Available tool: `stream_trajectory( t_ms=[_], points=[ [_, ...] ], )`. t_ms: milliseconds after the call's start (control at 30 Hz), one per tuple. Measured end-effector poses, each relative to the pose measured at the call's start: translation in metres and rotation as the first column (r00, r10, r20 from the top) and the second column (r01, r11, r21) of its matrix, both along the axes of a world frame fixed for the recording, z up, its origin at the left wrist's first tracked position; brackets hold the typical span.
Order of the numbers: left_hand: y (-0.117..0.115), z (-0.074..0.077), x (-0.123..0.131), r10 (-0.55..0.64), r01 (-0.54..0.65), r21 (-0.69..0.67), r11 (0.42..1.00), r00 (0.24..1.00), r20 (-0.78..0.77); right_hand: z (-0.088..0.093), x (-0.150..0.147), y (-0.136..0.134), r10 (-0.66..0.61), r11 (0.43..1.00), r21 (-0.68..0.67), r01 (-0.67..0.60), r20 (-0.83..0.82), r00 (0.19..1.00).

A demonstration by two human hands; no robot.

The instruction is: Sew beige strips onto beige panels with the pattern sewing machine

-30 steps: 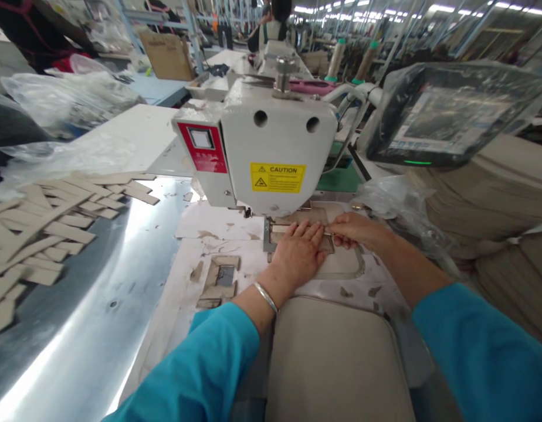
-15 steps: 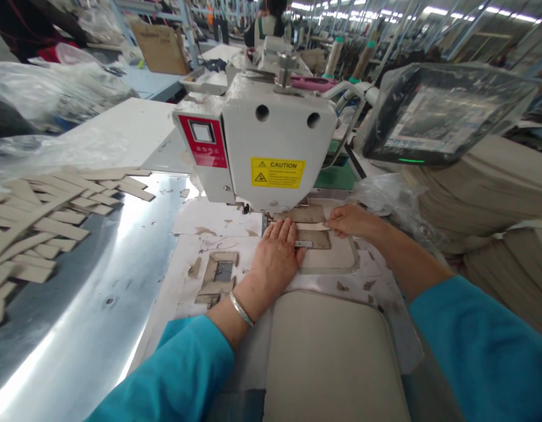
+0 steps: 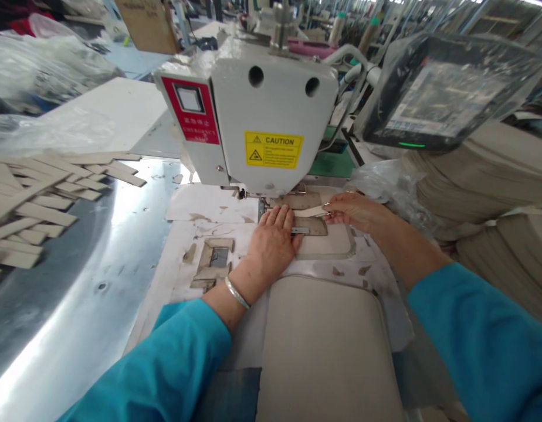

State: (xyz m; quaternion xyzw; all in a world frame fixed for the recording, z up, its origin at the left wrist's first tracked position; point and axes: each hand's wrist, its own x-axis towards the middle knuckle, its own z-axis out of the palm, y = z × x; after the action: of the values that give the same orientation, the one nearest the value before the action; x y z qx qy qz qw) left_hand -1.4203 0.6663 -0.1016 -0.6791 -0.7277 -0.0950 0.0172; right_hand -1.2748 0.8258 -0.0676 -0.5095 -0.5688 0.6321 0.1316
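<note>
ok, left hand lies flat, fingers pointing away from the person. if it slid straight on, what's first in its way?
Most likely the metal clamp at the base of the sewing machine head: the left hand already has its fingertips beside it. Depth is hard to judge.

We see a white sewing machine (image 3: 271, 111) bearing a red panel (image 3: 190, 111) and a yellow caution label (image 3: 273, 149). Our sleeves (image 3: 174, 363) are bright teal, the stacked strips (image 3: 37, 199) beige, the bangle (image 3: 236, 293) silver.
</note>
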Motion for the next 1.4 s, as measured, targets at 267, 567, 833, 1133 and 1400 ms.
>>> stream_trajectory(
  t_ms=[267, 567, 833, 1133, 1400],
  points=[
    [0.002, -0.003, 0.000, 0.001, -0.001, 0.012, 1.000, 1.000, 0.011, -0.008, 0.001, -0.006, -0.120, 0.993, -0.006, 0.120, 0.007, 0.993],
    [0.001, -0.002, 0.000, 0.000, 0.000, 0.004, 1.000, 1.000, -0.002, -0.006, -0.004, -0.008, -0.085, 0.992, 0.106, 0.067, 0.169, 0.982],
    [0.000, -0.001, -0.001, 0.006, -0.006, -0.004, 1.000, 1.000, -0.019, -0.015, -0.001, -0.002, 0.013, 0.961, 0.253, -0.113, 0.363, 0.932],
    [0.038, -0.009, 0.040, -0.225, 0.227, 0.040, 0.973, 0.973, -0.045, -0.011, 0.000, -0.003, 0.053, 0.997, 0.048, -0.067, 0.242, 0.969],
    [-0.002, 0.005, -0.002, -0.099, 0.099, 0.002, 0.995, 0.994, -0.052, -0.012, 0.003, -0.003, 0.044, 0.997, 0.052, -0.059, 0.250, 0.967]
  ],
)
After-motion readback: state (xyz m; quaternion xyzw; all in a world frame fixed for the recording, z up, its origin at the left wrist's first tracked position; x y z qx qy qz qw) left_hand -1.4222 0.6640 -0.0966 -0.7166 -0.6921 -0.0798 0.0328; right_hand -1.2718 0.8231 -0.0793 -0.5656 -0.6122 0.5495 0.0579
